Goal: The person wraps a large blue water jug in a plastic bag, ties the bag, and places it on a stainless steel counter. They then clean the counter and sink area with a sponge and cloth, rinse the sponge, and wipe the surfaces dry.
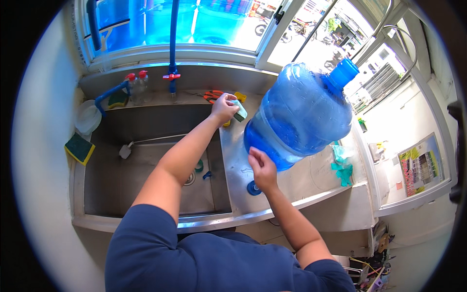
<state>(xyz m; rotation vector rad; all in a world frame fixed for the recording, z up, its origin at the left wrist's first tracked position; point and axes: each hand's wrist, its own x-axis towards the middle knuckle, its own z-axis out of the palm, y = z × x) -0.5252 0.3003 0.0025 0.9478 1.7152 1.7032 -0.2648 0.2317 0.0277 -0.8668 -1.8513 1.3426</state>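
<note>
A: What's around the sink (pixel 146 146)?
B: Steel basin w/ a brush (pixel 127 150) inside. Green-yellow sponge (pixel 79 148) on the left rim, white bowl (pixel 87 117) above it. Two small red-capped bottles (pixel 137 83) by the back ledge, orange-handled scissors (pixel 212 95) near the blue pipe (pixel 172 44). Teal cloth (pixel 342 165) on the drainboard, right side.
A: The jug?
B: Big blue water jug (pixel 299 114), clear ribbed plastic, sits tilted on the drainboard (pixel 311 180). Long axis runs diagonal, capped neck up toward the window at right, base down-left. Round blue cap (pixel 253 188) lies flat just below it.
A: Hands?
B: Left hand (pixel 224 108) closed round a pale green sponge block (pixel 239 110) at the sink's back corner, beside the jug. Right hand (pixel 262 168) pressed on the jug's lower edge, fingers curled against it; can't tell if it truly grips.
</note>
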